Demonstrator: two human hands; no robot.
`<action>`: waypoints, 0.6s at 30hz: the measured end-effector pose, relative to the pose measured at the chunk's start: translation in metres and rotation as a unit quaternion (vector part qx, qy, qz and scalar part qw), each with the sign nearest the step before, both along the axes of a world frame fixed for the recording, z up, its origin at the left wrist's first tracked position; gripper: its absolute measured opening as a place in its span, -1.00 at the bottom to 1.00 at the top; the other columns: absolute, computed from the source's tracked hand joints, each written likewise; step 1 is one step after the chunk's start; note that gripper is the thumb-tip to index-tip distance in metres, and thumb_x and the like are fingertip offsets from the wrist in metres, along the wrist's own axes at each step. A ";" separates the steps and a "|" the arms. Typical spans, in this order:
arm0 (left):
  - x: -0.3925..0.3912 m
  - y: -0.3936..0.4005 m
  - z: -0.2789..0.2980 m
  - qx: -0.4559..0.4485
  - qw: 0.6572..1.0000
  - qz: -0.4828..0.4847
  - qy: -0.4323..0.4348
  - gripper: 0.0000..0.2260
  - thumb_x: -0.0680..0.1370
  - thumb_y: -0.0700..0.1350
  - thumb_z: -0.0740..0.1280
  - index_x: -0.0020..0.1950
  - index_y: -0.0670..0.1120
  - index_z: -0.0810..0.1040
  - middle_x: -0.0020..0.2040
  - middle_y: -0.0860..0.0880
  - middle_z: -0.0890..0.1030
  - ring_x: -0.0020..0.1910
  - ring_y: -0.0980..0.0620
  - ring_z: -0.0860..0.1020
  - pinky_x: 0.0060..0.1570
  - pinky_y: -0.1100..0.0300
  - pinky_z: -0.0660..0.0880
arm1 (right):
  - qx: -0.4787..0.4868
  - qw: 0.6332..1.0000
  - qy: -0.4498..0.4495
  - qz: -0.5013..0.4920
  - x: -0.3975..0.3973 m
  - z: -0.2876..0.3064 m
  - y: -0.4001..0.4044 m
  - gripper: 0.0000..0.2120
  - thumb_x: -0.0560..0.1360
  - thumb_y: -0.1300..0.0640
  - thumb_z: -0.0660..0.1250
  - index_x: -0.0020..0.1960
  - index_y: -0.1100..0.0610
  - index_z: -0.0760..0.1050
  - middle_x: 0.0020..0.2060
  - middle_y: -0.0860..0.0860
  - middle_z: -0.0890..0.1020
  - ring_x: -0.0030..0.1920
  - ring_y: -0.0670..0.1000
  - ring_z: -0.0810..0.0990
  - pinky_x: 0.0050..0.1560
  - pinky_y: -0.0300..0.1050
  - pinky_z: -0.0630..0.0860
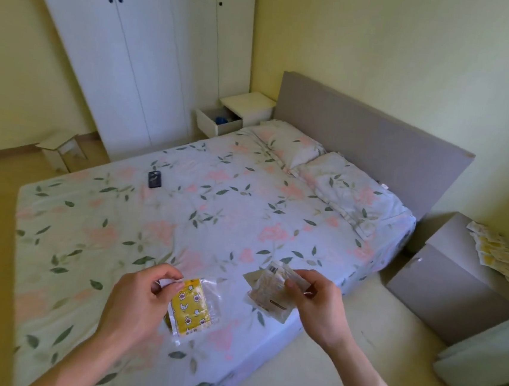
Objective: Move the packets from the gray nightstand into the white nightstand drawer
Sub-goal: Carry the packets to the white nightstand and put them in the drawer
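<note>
My left hand (140, 300) pinches the top edge of a clear packet with a yellow star-and-moon print (191, 308) above the bed's near corner. A small stack of pale packets (270, 291) is gripped in my right hand (314, 301), just to the right. Several more packets (497, 253) lie spread on top of the gray nightstand (444, 273) at the right of the bed. Across the bed, by the headboard's far end, stands the white nightstand (249, 106), its drawer (214, 123) pulled open with something blue inside.
A floral-sheeted bed (182, 217) with two pillows fills the middle; a dark phone (154, 179) lies on it. A white wardrobe (129, 56) stands behind the white nightstand. A small cardboard stool (61, 149) sits on the floor at left. A pale panel (486, 355) leans at right.
</note>
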State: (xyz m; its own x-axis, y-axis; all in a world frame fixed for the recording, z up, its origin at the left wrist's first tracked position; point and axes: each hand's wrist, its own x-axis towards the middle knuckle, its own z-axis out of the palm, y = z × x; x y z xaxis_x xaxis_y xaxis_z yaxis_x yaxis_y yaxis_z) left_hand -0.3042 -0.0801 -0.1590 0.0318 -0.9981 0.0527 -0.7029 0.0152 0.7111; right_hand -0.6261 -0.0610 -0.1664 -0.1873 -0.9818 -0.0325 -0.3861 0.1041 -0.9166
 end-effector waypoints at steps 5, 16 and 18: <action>0.095 0.006 0.008 0.006 1.000 0.023 -0.001 -0.87 0.53 -0.04 0.51 -0.14 0.18 0.64 -0.35 0.14 0.67 -0.40 0.10 0.59 -0.29 0.13 0.54 | 0.000 0.999 -0.003 0.033 0.088 0.012 -0.002 -0.78 0.59 0.16 0.40 -0.09 -0.15 0.69 -0.12 -0.18 0.71 -0.13 -0.10 0.67 -0.12 -0.22 0.58; 0.258 -0.020 -0.004 0.007 0.996 0.088 0.026 -0.86 0.55 -0.07 0.48 -0.15 0.17 0.65 -0.31 0.16 0.67 -0.48 0.08 0.53 -0.40 0.17 0.45 | 0.003 0.994 -0.032 0.106 0.270 -0.020 -0.076 -0.80 0.62 0.15 0.37 -0.07 -0.10 0.69 -0.08 -0.15 0.71 -0.09 -0.14 0.65 -0.14 -0.32 0.52; 0.285 -0.024 -0.004 0.005 0.995 0.094 0.035 -0.85 0.55 -0.10 0.49 -0.15 0.15 0.65 -0.30 0.18 0.67 -0.45 0.10 0.55 -0.42 0.19 0.42 | -0.002 0.993 -0.036 0.116 0.303 -0.015 -0.082 -0.84 0.62 0.14 0.37 -0.04 -0.05 0.70 -0.08 -0.10 0.70 -0.09 -0.13 0.65 -0.13 -0.32 0.50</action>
